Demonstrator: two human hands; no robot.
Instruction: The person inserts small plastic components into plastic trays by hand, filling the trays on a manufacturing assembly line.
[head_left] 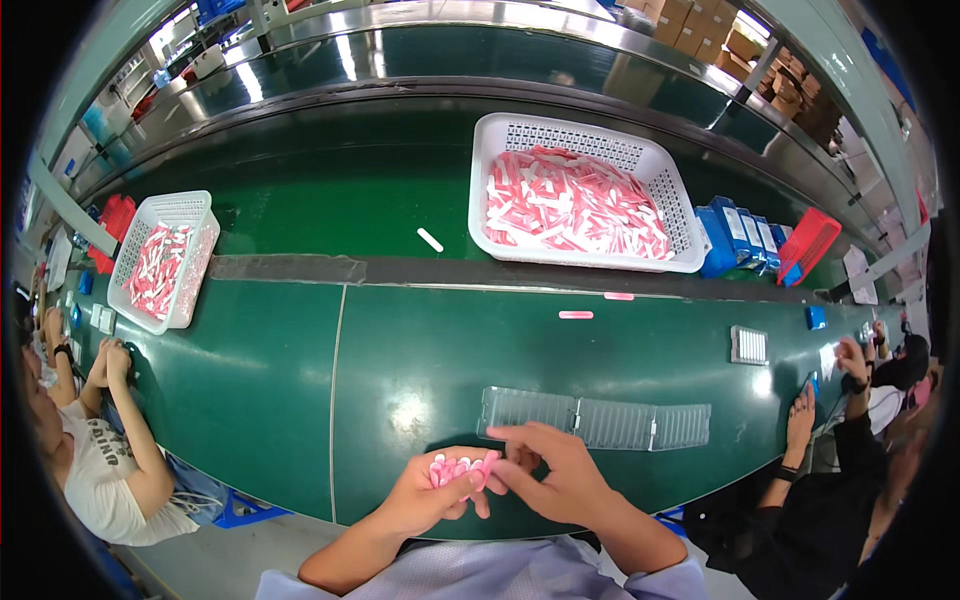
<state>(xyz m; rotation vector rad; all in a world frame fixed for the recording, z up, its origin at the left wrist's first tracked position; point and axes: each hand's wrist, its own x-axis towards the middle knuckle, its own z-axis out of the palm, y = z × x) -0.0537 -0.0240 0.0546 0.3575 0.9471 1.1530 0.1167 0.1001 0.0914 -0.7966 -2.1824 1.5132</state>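
Observation:
My left hand (pixel 424 502) is closed around a bunch of small pink and white plastic strips (pixel 460 472), whose rounded ends stick up between thumb and fingers. Close beside it on the right, my right hand (pixel 556 474) has its thumb and fingers apart. Its thumb reaches toward the strips; whether it touches them I cannot tell. Just beyond my right hand lies a clear plastic case (pixel 612 424), unfolded flat into three ribbed sections. Part of its left section is hidden by my fingers.
A large white basket (pixel 590 258) heaped with pink and white strips stands beyond the dark ledge (pixel 430 272). A smaller filled basket (pixel 190 290) is at left. Loose strips (pixel 576 315) and blue boxes (pixel 745 238) lie about. Co-workers sit at both sides.

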